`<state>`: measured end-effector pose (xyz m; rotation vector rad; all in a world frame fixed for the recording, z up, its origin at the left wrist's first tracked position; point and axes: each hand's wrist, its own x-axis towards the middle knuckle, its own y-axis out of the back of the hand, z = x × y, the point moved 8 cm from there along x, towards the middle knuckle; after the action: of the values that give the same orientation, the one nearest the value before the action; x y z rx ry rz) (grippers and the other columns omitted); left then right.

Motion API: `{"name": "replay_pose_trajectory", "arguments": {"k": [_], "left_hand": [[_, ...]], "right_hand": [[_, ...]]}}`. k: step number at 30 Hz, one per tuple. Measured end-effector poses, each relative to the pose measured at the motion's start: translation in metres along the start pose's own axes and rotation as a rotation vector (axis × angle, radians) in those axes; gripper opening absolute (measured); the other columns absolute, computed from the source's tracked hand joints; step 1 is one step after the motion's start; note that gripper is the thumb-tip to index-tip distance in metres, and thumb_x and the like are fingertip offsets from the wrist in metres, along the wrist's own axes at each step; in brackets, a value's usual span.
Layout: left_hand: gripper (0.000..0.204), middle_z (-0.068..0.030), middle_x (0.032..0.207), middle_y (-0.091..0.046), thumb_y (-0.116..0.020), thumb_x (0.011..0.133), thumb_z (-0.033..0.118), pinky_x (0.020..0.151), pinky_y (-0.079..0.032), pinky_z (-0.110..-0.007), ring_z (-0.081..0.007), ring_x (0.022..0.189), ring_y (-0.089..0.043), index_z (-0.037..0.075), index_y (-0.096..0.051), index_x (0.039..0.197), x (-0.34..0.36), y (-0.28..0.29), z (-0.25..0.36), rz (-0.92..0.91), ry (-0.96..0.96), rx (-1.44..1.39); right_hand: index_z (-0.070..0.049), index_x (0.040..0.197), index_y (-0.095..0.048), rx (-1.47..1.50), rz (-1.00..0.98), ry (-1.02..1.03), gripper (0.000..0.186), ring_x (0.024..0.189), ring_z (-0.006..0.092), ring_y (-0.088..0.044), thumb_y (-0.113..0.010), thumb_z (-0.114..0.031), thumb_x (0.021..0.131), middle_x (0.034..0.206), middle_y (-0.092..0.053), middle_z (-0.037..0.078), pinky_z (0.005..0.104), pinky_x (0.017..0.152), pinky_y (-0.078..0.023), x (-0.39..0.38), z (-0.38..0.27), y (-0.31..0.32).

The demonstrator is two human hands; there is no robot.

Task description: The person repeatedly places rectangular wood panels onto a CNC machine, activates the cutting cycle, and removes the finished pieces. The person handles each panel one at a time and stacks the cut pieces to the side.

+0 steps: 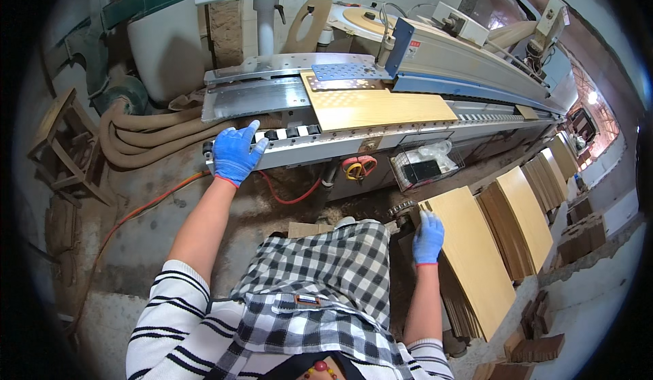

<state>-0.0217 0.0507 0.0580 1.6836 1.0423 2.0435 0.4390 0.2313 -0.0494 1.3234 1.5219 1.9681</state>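
My left hand point(236, 152) in a blue glove rests with fingers apart at the left end of the machine's roller rail point(292, 132). A pale wood board point(367, 108) lies on the machine beside a steel side plate point(255, 100), partly under a blue perforated plate point(347, 71). My right hand point(427, 237), also gloved, is at the near left corner of a stack of pale wood boards point(476, 257), fingers together on the top board's edge.
Further board stacks point(517, 217) line the right. Coiled hoses point(136, 142) and a wooden stand point(68, 142) are at left. Below the rail are a wire basket point(425, 162), red-and-yellow tape rolls point(357, 168) and a red hose point(292, 200). An orange cable point(156, 203) crosses the floor.
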Motion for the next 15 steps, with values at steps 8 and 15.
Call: {"name": "replay_pose_trajectory", "arguments": {"k": [8,15], "left_hand": [[0.041,-0.0088,0.092,-0.068,-0.063,0.084,0.041,0.087,-0.046,-0.041,-0.0289,0.086,-0.063,0.012,-0.064,0.113,0.002,0.008,0.005,0.061,-0.011,0.018],[0.036,-0.0095,0.089,-0.068,-0.063,0.084,0.038,0.080,-0.046,-0.041,-0.0293,0.081,-0.061,0.011,-0.067,0.108,0.002,0.010,0.002,0.024,0.021,-0.008]], "right_hand": [[-0.001,0.096,-0.067,0.700,0.260,-0.665,0.025,0.079,0.0212,-0.064,-0.057,-0.024,0.093,0.091,-0.069,0.010,0.0333,0.074,-0.051,-0.124,0.016,0.043],[-0.008,0.118,-0.054,1.607,0.956,-1.577,0.061,0.111,0.0267,-0.055,-0.060,-0.059,0.084,0.118,-0.058,0.016,0.0358,0.087,-0.050,-0.285,0.153,0.009]]}}
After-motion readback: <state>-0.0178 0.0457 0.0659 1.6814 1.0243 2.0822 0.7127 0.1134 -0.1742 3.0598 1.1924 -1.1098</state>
